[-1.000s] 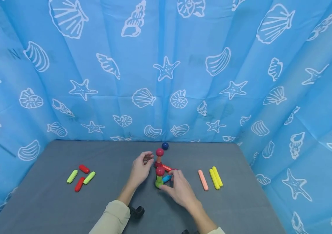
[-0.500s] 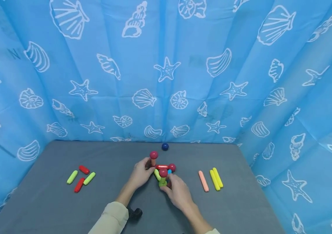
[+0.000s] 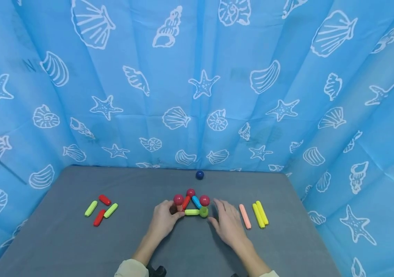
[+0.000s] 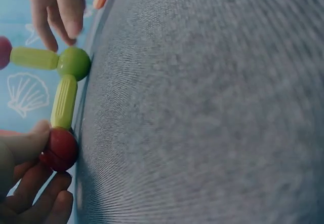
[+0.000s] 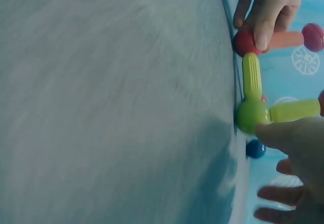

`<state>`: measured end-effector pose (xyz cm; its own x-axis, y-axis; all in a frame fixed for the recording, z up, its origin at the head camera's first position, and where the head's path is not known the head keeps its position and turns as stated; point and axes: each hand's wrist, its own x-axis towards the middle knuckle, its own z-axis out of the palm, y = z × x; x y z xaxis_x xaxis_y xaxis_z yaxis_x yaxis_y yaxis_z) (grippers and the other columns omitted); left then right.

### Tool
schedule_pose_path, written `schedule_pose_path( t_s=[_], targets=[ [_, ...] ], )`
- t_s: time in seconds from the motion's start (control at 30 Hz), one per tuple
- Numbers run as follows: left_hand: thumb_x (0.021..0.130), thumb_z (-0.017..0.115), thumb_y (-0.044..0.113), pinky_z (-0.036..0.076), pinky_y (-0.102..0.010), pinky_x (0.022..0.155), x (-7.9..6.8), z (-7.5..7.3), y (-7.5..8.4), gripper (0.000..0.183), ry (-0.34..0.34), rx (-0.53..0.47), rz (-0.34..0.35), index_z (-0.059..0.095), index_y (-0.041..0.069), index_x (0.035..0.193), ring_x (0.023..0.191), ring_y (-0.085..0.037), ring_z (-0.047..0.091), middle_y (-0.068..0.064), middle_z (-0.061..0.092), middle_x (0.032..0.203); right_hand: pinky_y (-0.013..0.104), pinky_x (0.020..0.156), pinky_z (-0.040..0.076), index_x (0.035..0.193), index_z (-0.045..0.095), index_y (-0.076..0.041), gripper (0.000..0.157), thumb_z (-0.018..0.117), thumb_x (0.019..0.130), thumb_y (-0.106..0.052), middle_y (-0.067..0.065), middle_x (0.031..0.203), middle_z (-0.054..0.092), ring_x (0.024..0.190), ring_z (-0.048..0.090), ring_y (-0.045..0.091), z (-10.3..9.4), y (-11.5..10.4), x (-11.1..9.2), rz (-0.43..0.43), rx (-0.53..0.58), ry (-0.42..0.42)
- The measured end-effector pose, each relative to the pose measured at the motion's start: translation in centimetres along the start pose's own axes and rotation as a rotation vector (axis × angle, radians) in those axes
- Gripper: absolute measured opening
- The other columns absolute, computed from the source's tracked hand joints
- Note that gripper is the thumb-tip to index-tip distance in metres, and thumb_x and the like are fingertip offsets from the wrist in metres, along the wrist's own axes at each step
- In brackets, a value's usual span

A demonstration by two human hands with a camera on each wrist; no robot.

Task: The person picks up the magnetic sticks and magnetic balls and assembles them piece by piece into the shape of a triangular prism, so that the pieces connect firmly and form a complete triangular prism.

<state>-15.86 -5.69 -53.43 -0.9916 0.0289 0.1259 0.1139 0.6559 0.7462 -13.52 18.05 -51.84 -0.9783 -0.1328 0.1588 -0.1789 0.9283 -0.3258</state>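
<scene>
A triangle of red (image 3: pixel 186 202), blue (image 3: pixel 196 201) and light green (image 3: pixel 192 212) sticks lies on the table, with balls at its corners. At the front left, my left hand (image 3: pixel 163 219) grips a red ball (image 4: pixel 61 150) between thumb and fingers. From that ball rises an orange stick (image 5: pixel 286 40) topped by a magenta ball (image 3: pixel 178 199). The front-right corner is a green ball (image 4: pixel 74 63), which bears an upright yellow-green stick (image 5: pixel 293 110) and another magenta ball (image 3: pixel 204 200). Beside it, my right hand (image 3: pixel 229 223) is spread, its thumb close to the green ball.
Loose red (image 3: pixel 104 199) and light green (image 3: pixel 91 208) sticks lie at the left. One salmon stick (image 3: pixel 245 216) and two yellow sticks (image 3: pixel 258 215) lie at the right. Behind the triangle sits a dark blue ball (image 3: pixel 200 175), near the shell-patterned curtain (image 3: pixel 203 84).
The structure has turned so that its light green side faces front. My right hand has let go of the green corner and drawn off to the right. My left hand now grips the red corner ball.
</scene>
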Motion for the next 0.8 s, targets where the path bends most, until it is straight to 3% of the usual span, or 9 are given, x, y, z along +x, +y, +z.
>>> schedule_pose_path(
  t_s=[0.13,0.27,0.4,0.47,0.67,0.8],
  targets=[
    [0.079,0.089,0.024,0.050,-0.025,0.067,0.1,0.3,0.4,0.018,0.012,0.034,-0.030,0.071,0.021,0.081,0.075,-0.010,0.054,0.005,0.060,0.080,0.066,0.116,0.034,0.151,0.045,-0.008,0.084,0.083,0.085,-0.042,0.024,0.154,0.045,0.144,0.039,0.048,-0.9,1.4,-0.7,0.095,-0.103,-0.017],
    [0.079,0.089,0.025,0.054,-0.028,0.070,0.3,0.9,0.9,0.016,0.014,0.053,-0.061,0.076,0.021,0.086,0.075,-0.010,0.055,0.005,0.063,0.082,0.063,0.104,0.043,0.149,0.046,-0.004,0.077,0.082,0.087,-0.032,0.028,0.149,0.046,0.132,0.043,0.050,-1.6,3.1,-1.5,0.163,-0.076,0.045],
    [0.079,0.088,0.024,0.055,-0.029,0.071,0.6,1.2,1.3,0.018,-0.001,0.050,-0.077,0.078,0.017,0.093,0.075,-0.011,0.055,0.003,0.064,0.084,0.055,0.087,0.047,0.140,0.054,0.002,0.058,0.078,0.088,-0.009,0.029,0.130,0.057,0.107,0.054,0.045,-1.7,4.2,-2.0,0.145,-0.045,0.162],
    [0.079,0.088,0.024,0.056,-0.030,0.072,0.6,1.2,1.4,0.019,-0.003,0.050,-0.084,0.079,0.016,0.094,0.076,-0.012,0.055,0.002,0.065,0.084,0.053,0.084,0.048,0.136,0.056,0.003,0.052,0.076,0.087,0.000,0.028,0.122,0.060,0.100,0.056,0.043,-1.6,4.5,-2.1,0.126,-0.038,0.182],
    [0.079,0.089,0.024,0.055,-0.029,0.070,0.4,1.1,1.5,0.016,-0.010,0.062,-0.097,0.078,0.016,0.089,0.076,-0.012,0.056,0.001,0.064,0.083,0.052,0.081,0.050,0.130,0.058,0.006,0.050,0.074,0.083,0.008,0.025,0.107,0.067,0.091,0.061,0.040,-1.4,4.5,-1.6,0.106,-0.039,0.190],
    [0.079,0.088,0.024,0.054,-0.029,0.070,0.4,1.1,1.7,0.018,-0.013,0.076,-0.085,0.078,0.015,0.091,0.075,-0.013,0.055,0.001,0.064,0.082,0.048,0.082,0.051,0.132,0.057,0.006,0.052,0.073,0.082,0.008,0.020,0.105,0.068,0.092,0.063,0.035,-2.8,3.5,-0.2,0.079,0.025,0.245]
  ],
)
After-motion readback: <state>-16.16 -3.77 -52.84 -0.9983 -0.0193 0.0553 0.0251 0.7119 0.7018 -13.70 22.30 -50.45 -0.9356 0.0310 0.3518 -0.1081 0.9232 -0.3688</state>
